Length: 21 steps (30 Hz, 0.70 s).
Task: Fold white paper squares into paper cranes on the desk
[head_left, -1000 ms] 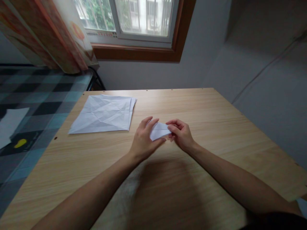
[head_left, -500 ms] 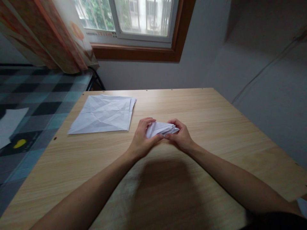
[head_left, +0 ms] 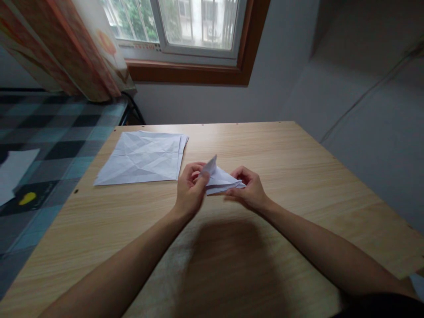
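A small folded white paper [head_left: 221, 178] is between my two hands, just above the wooden table [head_left: 298, 176]. My left hand [head_left: 190, 187] pinches its left end, thumb on the near side, where a pointed flap stands up. My right hand [head_left: 250, 187] is closed around the narrow right tip, with the thumb below it. Layers of the fold show along the near edge. The fingertips behind the paper are partly hidden.
Creased white paper sheets [head_left: 145, 157] lie stacked at the table's back left. A bed with a checked cover [head_left: 66, 119] adjoins on the left, bearing another white sheet [head_left: 20, 170]. A window [head_left: 198, 26] and wall stand behind.
My left hand has moved left and turned, and a pointed flap of the folded paper now stands up beside its thumb. My right hand stays nearly in place on the right tip.
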{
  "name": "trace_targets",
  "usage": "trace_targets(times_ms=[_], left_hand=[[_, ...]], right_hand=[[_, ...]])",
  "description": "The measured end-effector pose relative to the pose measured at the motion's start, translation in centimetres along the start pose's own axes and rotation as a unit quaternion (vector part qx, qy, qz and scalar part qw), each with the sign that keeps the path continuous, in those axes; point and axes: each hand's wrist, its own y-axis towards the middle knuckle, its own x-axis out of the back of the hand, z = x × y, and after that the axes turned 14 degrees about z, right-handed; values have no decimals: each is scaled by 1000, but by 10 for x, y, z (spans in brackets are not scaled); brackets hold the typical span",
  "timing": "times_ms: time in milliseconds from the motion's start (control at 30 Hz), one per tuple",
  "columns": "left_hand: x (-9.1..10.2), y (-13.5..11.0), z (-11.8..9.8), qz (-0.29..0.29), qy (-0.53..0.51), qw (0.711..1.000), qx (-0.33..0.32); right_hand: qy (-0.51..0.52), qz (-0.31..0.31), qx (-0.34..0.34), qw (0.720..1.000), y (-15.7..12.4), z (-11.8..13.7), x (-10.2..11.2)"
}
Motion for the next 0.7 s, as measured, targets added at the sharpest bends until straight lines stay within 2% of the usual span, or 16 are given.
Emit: trace_targets(times_ms=[100,200,300,367,433,567,700], left_hand=[[2,4,3,-42,-86,995,0],[7,10,7,-105,-109,988,-10],[10,13,10,-137,-125,983,1],[10,13,10,-132,-132,982,4],[8,12,9,-104,-131,986,2],[4,7,5,-31,-118,992,11],[4,4,8,-9,-70,997,28]], right_hand=[[-36,-10,3,999,0,-3,3],[-77,-28,-11,997,1,-6,9],[-118,-58,-26,991,4,-7,16],[-145,-96,-27,984,6,-8,21],[-142,-141,-19,980,9,-9,25],[-33,-198,-15,980,15,-12,33],[38,-211,-78,974,21,-12,42]])
